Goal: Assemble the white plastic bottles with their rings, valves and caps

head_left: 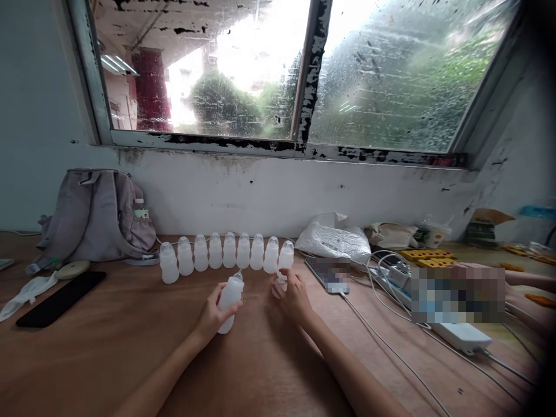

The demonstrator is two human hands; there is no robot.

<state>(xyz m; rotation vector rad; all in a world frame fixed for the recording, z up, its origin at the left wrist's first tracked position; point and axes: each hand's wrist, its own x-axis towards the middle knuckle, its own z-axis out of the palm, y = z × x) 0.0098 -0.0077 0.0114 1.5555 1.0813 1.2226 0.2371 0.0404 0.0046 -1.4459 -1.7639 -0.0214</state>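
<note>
The left hand [216, 313] is wrapped around a frosted feeding bottle [230, 299], thumb across its front and fingers behind. The bottle is uncapped, with its clear teat [238, 277] pointing up and its top leaning slightly toward the right hand [297, 296]. The left forearm slants inward from the lower left, wrist roughly in line with it.

The right hand reaches forward on a long diagonal from the lower right, palm turned inward and down, fingers bent and gripping a clear dome cap [279, 287]. The fingers partly cover the cap; whether it touches the wooden tabletop [260, 370] cannot be told. The two hands are apart, the cap just to the right of the held bottle.

Beyond both hands, nine capped feeding bottles [215, 251] stand upright in a gently curved row, its right end just past the right fingertips. To the right of the right hand lies a device with a plugged-in white cable [369, 322]; farther right is another person's hand [471, 272].
</note>
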